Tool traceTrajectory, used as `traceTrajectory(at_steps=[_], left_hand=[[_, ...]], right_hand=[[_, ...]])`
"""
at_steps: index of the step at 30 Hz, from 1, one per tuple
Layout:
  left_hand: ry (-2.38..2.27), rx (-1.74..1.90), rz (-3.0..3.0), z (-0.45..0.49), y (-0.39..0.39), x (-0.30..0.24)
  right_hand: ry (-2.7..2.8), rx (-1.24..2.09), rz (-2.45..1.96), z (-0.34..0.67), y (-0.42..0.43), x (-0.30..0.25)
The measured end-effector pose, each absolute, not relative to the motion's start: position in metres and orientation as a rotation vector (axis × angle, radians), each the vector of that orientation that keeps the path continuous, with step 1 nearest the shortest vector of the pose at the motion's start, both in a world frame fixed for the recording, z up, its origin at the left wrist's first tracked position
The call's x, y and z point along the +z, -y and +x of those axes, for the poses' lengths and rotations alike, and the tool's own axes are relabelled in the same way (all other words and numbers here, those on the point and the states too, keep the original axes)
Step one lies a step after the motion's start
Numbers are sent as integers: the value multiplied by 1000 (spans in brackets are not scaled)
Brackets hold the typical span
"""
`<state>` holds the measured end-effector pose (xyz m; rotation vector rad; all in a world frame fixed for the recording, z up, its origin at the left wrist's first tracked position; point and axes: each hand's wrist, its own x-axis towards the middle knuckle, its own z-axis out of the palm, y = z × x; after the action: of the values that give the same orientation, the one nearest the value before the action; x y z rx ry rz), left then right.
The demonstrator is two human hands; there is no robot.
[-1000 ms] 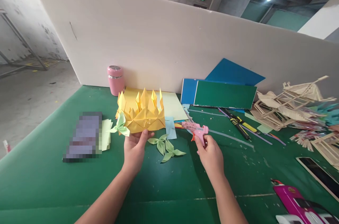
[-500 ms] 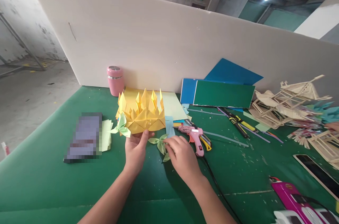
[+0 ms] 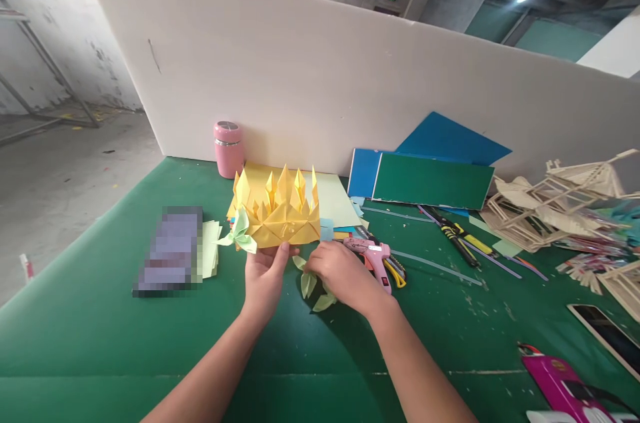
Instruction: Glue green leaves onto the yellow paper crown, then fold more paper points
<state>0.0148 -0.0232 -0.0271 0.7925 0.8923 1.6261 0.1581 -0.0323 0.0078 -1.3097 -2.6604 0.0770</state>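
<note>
While the left hand (image 3: pixel 265 276) grips the crown (image 3: pixel 280 219), one leaf (image 3: pixel 239 235) attached, the right hand (image 3: pixel 340 273) closes on loose leaves (image 3: pixel 313 286).

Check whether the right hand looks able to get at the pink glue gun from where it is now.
Probably yes: the right hand rests on green paper leaves, and the glue gun lies uncovered on the table just beside it.
</note>
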Motion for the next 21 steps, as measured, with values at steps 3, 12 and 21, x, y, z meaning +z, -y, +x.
traceTrajectory(at_steps=[3,12,21], left_hand=[[-893,1618,798,15,23,-26],[-887,1623,792,15,23,-26],[-878,1626,784,15,23,-23]], right_hand=[[2632,160,-1344,162,35,16],[2586,441,-1280,168,44,20],[2565,494,-1438,161,40,10]])
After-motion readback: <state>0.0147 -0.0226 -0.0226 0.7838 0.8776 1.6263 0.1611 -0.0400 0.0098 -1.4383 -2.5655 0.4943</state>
